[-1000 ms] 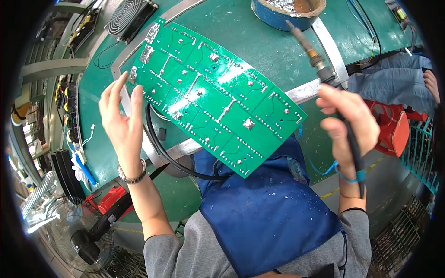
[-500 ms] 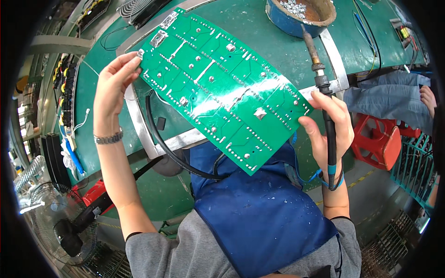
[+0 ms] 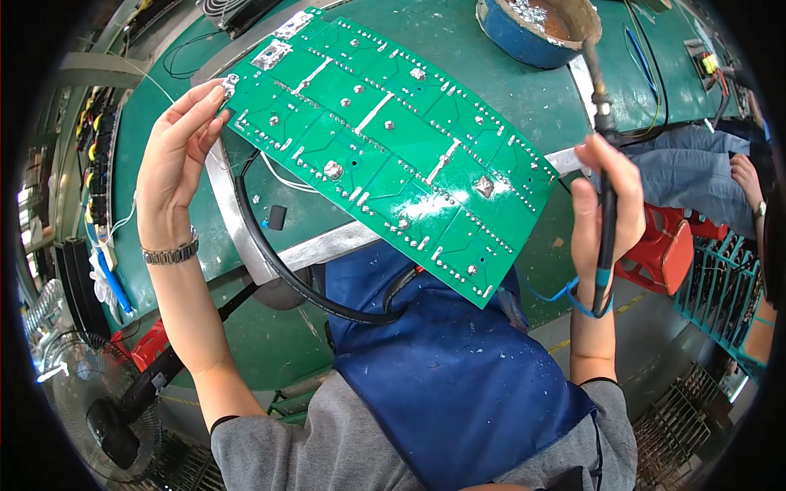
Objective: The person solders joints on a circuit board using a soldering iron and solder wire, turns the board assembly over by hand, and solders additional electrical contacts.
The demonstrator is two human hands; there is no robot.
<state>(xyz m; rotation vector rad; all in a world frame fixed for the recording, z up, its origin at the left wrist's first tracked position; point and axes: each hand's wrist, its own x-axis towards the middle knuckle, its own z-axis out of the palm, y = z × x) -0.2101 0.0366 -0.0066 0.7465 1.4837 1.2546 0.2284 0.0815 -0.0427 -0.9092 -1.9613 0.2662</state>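
Observation:
A large green circuit board (image 3: 413, 151), its soldered side facing up, is held tilted above the table edge and my lap. My left hand (image 3: 173, 168) pinches its upper left corner between thumb and fingers. My right hand (image 3: 626, 200) is wrapped around a soldering iron (image 3: 607, 225), whose tip points up and away and looks blurred. The thumb and index finger of that hand are just off the board's right corner. Silvery solder blobs and rows of pins cover the board, and light glares on its lower right part.
Beyond the iron stands a round blue pot (image 3: 516, 42) with silvery solder scraps inside. A thick black cable (image 3: 282, 266) curves over the metal frame (image 3: 327, 248). A red stool (image 3: 659, 254) and another person's hand (image 3: 747, 180) are at right, a fan (image 3: 102, 409) at lower left.
My right hand has come off the board's corner and moved right with the soldering iron. My left hand has shifted slightly left, and the board has turned a little.

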